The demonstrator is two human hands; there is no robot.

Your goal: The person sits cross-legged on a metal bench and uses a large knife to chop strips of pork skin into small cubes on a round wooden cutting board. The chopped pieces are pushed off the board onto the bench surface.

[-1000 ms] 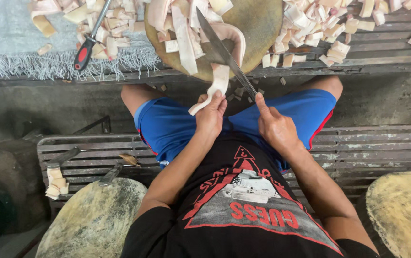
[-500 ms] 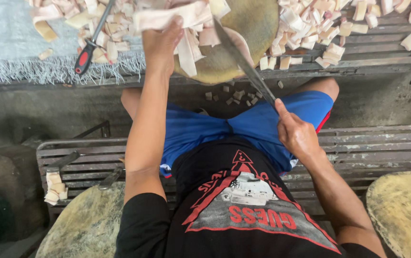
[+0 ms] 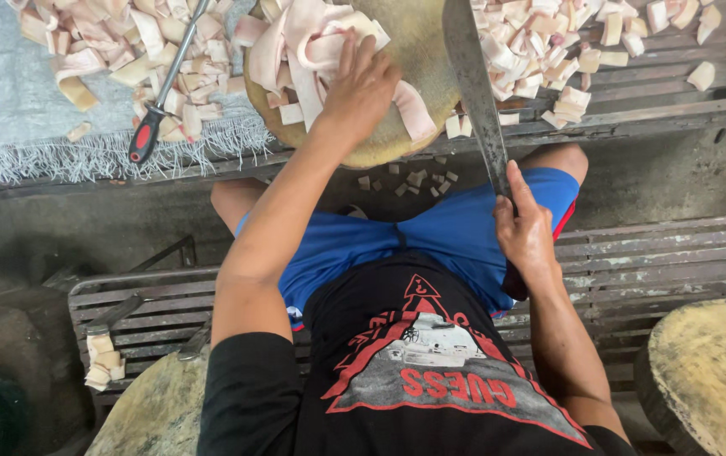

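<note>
Left hand (image 3: 361, 84) spread flat, palm down, pressing on pale strips (image 3: 312, 42) heaped on the round wooden block (image 3: 418, 51) — fingers wide, gripping nothing. Right hand (image 3: 525, 228) closed round the handle of a long knife (image 3: 474, 89), thumb laid along the top; handle itself hidden in the fist. Blade angled up and far from the fist, flat side showing, crossing the right edge of the block just beside the strips; whether touching the block, cannot tell. Block at far centre, resting on a slatted bench edge (image 3: 633, 118) above blue shorts (image 3: 430, 241). Cut pieces (image 3: 549, 51) piled to the right of the block, more pieces (image 3: 118, 59) to the left on a fringed grey cloth (image 3: 34, 127). Second knife with red-and-black handle (image 3: 160, 93) lying among the left pieces, well apart from both hands. Small scraps (image 3: 418, 177) on the ground below the block. Near bench (image 3: 675, 253) under the seat — another round block (image 3: 709, 380) at near right, a third (image 3: 152, 414) at near left, a small stack of pieces (image 3: 103, 359) beside it.
</note>
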